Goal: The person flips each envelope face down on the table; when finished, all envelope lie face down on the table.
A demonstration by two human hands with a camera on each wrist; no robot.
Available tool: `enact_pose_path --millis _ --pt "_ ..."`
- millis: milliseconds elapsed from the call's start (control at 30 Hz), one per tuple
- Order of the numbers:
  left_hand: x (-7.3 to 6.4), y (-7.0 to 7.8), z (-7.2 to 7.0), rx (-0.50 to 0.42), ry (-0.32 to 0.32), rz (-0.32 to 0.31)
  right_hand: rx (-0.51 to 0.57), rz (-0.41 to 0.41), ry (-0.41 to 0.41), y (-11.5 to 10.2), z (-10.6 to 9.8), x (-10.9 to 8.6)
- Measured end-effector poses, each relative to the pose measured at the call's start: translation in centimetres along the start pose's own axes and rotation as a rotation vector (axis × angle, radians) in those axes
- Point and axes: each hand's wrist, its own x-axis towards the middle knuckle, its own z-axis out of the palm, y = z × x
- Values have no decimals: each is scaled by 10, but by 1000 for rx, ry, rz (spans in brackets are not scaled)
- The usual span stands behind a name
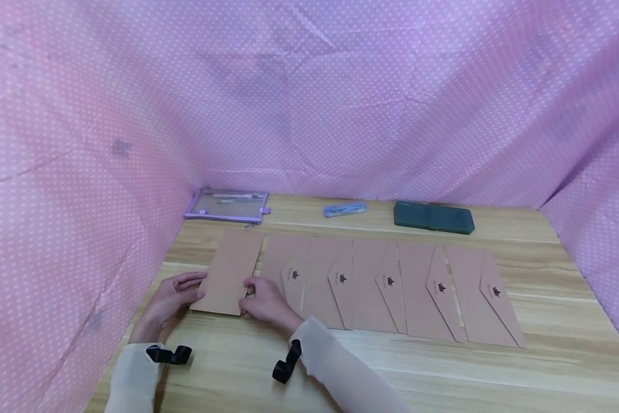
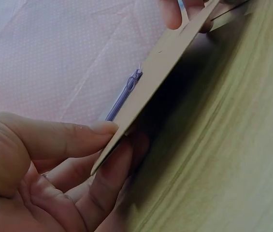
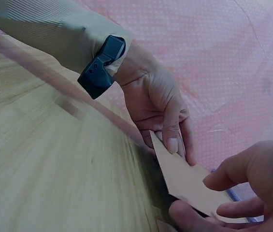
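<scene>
A plain tan envelope (image 1: 231, 269), no flap showing on its upper face, is tilted above the wooden table. My left hand (image 1: 171, 299) pinches its left edge, thumb on top and fingers beneath, as the left wrist view shows. At the right edge, my right hand (image 1: 264, 299) holds it with bent fingers, one fingertip (image 3: 182, 211) under the near corner. To the right, several matching envelopes (image 1: 373, 287) lie in a row, slightly overlapping, their pointed flaps bearing black crown prints.
Along the back of the table (image 1: 557, 298) lie a purple-edged clear pencil pouch (image 1: 228, 216), a small blue clear case (image 1: 344, 209) and a dark green box (image 1: 434, 217). Pink dotted cloth (image 1: 309, 103) hangs behind and at both sides.
</scene>
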Motion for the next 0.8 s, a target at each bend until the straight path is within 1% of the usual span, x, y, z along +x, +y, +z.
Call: enact_pose_path --millis 100,200,300,367,500,667,733,800 --pt "0 3 0 93 19 0 -2 -6 -11 -1 -1 0" --pt "-1 6 1 171 15 -22 -19 -4 -18 -1 -1 1" --pt "-3 10 2 228 13 -53 -40 0 -19 -2 -2 1" --pt "-5 13 2 264 3 -61 -53 1 -16 -2 -2 1" --pt "-10 20 1 321 -9 -77 -84 4 -14 -4 -3 0" --pt "-16 27 1 347 -16 -105 -86 13 -22 -5 -3 0" --pt "-18 29 1 365 -15 -103 -80 12 -23 -5 -3 0" --pt "-21 32 1 404 -4 -91 -69 11 -22 -5 -3 -1"
